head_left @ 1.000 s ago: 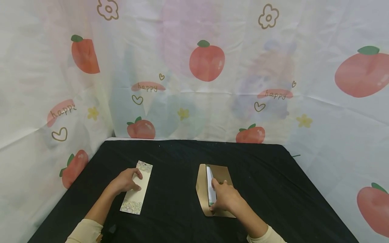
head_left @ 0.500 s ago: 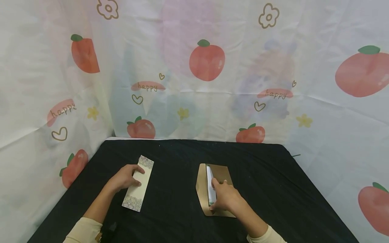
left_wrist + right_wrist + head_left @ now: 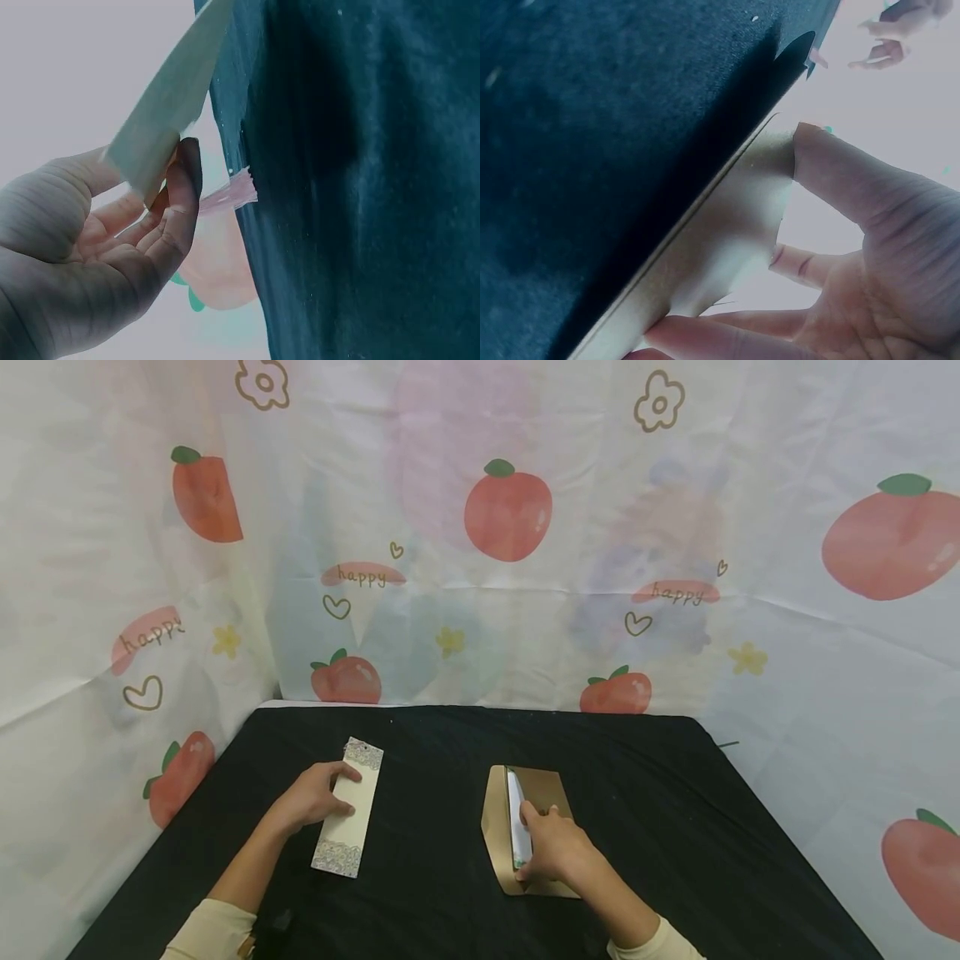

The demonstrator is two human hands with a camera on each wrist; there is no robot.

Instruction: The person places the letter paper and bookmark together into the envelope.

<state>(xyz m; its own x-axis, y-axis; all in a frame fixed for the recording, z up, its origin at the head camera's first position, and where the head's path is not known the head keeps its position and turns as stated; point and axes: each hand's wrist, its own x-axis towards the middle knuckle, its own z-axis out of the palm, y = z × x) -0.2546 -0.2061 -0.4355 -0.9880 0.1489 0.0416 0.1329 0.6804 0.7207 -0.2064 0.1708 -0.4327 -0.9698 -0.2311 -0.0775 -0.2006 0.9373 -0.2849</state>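
My left hand [image 3: 315, 795] pinches a long cream bookmark [image 3: 351, 814] with lacy patterned ends and a small hole near its top. Seen from the left wrist, the bookmark [image 3: 161, 120] stands tilted between thumb and fingers, and a pink ribbon-like strip [image 3: 234, 193] shows below it. On the right, a brown paper envelope [image 3: 493, 827] lies with its flap to the left. White paper [image 3: 519, 814] shows at its mouth. My right hand [image 3: 558, 845] grips the envelope, thumb and fingers spread across it; in the right wrist view they bow its upper layer [image 3: 727, 217] upward.
A black cloth [image 3: 427, 827] covers the table. White curtains [image 3: 450, 643] printed with fruit and flowers close off the back and both sides. A small dark object [image 3: 279, 922] shows beside the left sleeve.
My left hand has shifted the bookmark a little away from me and to the right. The right hand and the envelope have stayed in place.
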